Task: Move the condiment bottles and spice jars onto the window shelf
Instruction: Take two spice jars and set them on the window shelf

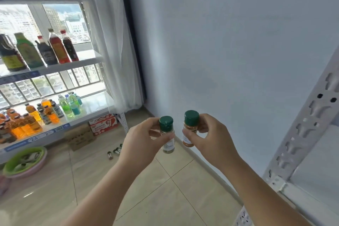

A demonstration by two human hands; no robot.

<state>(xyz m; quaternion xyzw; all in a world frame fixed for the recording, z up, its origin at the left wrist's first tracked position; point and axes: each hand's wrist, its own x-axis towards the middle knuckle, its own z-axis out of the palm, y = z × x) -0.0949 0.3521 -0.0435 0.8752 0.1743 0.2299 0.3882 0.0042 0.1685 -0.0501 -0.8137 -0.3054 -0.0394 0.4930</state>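
Carrying at lower centre, left hand [145,137] pinching the pale spice jar [167,134], right hand [209,134] gripping the orange spice jar [189,128]. Likely needing next a swing toward the window shelf [89,56], upper left, beside the condiment bottles [58,49].

One wide head view, looking forward and down, close above left hand [145,139] and right hand [211,134]; shelf [88,58] at ten o'clock, wall [238,42] at one.

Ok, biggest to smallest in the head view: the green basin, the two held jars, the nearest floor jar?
1. Green basin.
2. Orange jar and pale jar: alike, and nearness to the camera enlarges them.
3. Floor jar, tiny.
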